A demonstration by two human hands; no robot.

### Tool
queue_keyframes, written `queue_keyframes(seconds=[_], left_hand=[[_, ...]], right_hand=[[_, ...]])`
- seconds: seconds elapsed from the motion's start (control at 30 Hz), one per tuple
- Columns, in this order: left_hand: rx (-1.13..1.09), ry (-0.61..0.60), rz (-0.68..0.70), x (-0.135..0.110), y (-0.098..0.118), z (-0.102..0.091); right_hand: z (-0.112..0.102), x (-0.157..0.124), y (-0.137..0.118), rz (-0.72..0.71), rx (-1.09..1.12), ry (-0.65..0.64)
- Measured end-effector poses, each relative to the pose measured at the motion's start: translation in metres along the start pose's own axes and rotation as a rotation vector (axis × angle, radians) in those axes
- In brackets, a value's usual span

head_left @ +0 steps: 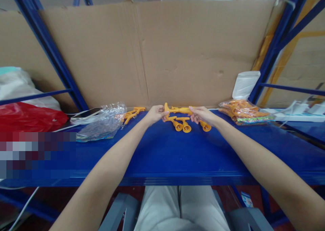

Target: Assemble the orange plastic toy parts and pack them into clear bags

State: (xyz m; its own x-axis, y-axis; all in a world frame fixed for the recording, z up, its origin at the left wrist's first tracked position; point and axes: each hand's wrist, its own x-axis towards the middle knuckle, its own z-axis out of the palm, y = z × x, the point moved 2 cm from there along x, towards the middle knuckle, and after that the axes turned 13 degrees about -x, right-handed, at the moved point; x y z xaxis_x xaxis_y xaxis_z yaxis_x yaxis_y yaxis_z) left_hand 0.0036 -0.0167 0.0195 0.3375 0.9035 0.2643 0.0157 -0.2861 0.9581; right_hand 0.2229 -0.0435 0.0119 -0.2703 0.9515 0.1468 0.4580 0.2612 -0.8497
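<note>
Orange plastic horn-ended pieces (pixel 187 125): centre of the frame, on the blue metal desk (pixel 188 156)
Left hand (pixel 154 115): grip nearly closed, pinching one orange piece (pixel 166 108)
Right hand (pixel 203 115): grip nearly closed, pinching another piece's (pixel 180 110) end

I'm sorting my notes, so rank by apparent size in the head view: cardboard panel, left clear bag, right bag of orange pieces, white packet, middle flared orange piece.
1. Cardboard panel
2. Left clear bag and right bag of orange pieces: too alike to rank
3. White packet
4. Middle flared orange piece
</note>
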Motion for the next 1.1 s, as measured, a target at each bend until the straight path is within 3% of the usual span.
queue_keyframes(seconds=[0.23,0.33,0.5,0.63,1.1], left_hand=[[0.003,-0.028,0.002,-0.0016,0.0021,0.0051],[-0.004,-0.024,0.003,-0.0006,-0.0002,0.0044],[-0.010,-0.009,-0.001,0.0012,-0.0030,0.0001],[0.009,-0.017,-0.014,0.0011,-0.0025,-0.0003],[-0.005,-0.022,-0.007,-0.0026,0.0022,0.0038]], right_hand=[[0.0014,0.0015,0.0024,0.187,-0.059,0.027],[0.0007,0.0011,0.0013,0.183,-0.034,0.014],[-0.0023,-0.0002,0.0011,0.028,0.091,-0.075],[-0.0044,-0.0021,0.0024,-0.034,0.077,-0.067],[-0.0015,-0.0011,0.0034,0.123,0.092,-0.051]])
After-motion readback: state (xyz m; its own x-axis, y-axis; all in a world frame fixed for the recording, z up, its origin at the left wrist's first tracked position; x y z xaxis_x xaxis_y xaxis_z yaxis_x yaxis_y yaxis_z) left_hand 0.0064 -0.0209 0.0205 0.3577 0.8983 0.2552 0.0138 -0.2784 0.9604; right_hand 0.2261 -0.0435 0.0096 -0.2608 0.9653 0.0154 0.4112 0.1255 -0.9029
